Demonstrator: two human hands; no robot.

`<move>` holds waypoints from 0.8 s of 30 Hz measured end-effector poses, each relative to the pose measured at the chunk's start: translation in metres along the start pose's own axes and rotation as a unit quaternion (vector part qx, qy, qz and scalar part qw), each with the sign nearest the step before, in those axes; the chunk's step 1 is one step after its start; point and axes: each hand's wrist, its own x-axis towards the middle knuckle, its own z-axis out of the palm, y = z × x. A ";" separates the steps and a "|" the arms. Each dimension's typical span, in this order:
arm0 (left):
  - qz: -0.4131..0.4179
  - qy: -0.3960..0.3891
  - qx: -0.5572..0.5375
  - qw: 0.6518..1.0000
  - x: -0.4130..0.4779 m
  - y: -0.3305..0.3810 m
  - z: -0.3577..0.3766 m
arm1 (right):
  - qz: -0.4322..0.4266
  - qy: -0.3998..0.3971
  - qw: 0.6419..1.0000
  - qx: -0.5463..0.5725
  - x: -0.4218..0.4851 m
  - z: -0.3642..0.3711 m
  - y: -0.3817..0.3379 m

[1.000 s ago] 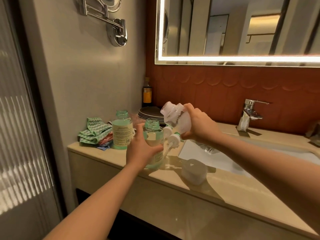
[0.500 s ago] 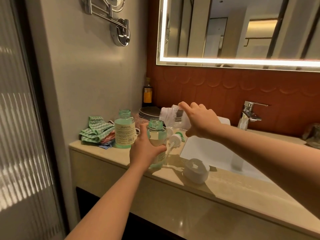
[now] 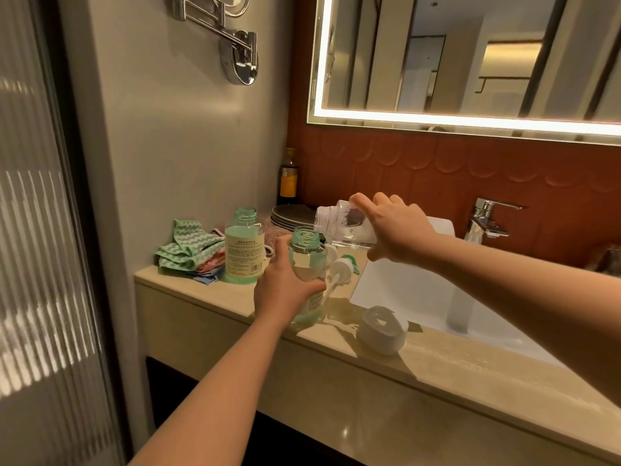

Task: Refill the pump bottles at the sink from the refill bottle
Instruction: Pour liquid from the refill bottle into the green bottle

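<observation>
Since a second ago our right hand (image 3: 393,230) has swung the refill bottle (image 3: 337,225) out of its steep tilt to lie almost level. It hangs just above and to the right of the open neck below. Our left hand (image 3: 285,290) has not shifted.

At the far left of the counter (image 3: 336,381) lie folded cloths (image 3: 186,247). Beside them stands the far pump bottle (image 3: 242,253), uncapped and seemingly well filled. Slightly right and nearer, our left hand is wrapped round the body of the near pump bottle (image 3: 307,258), which stands on the counter near its front edge. A loose pump head (image 3: 341,267) leans at that bottle's right side. Above it, the right hand's fingers curl over the refill bottle from the top; which end is its mouth we cannot tell.

We judge the refill bottle light, thin-walled and quick to buckle, so it wants a grip round its middle with little squeeze. Any soap film would make it slippery. The pump bottle looks stiffer and heavier with liquid, and a mid-body hold steadies it. Its narrow neck leaves little margin for the pour.

For room, the front edge runs near the bottle's foot, and a white cap (image 3: 383,329) sits near that edge to the right. The sink (image 3: 396,290) opens just beyond, a safe place for drips. The tap (image 3: 487,220) stands well apart, far right.
</observation>
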 end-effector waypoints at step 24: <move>0.005 0.001 -0.001 1.000 0.000 -0.002 0.000 | -0.021 0.024 0.998 -0.048 0.007 0.001 0.004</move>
